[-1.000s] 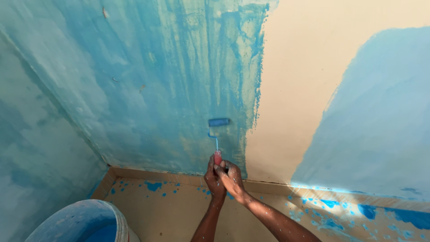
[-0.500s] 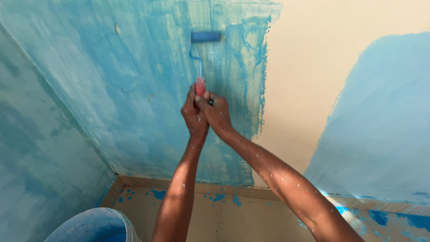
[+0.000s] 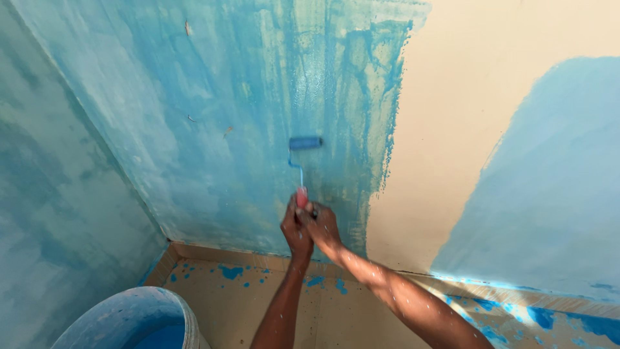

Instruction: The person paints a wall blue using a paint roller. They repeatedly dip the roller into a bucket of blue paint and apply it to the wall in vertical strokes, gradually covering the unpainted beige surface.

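Both my hands grip the red handle of a small paint roller. My left hand is wrapped around the handle's lower end, and my right hand clasps it from the right. The blue roller head presses flat against the wall, on wet blue paint about mid-height. A thin blue wire frame joins head and handle. The blue coat ends in a ragged vertical edge to the right of the roller, with bare cream wall beyond it.
A paint-smeared bucket holding blue paint stands at the lower left. The tan floor carries blue splatters. A side wall, painted blue, closes the corner on the left. Another blue patch covers the wall's right part.
The roller went from low on the wall up high, then came back down to mid-height. My arms followed, raised then lowered. Both hands kept their hold on the handle.
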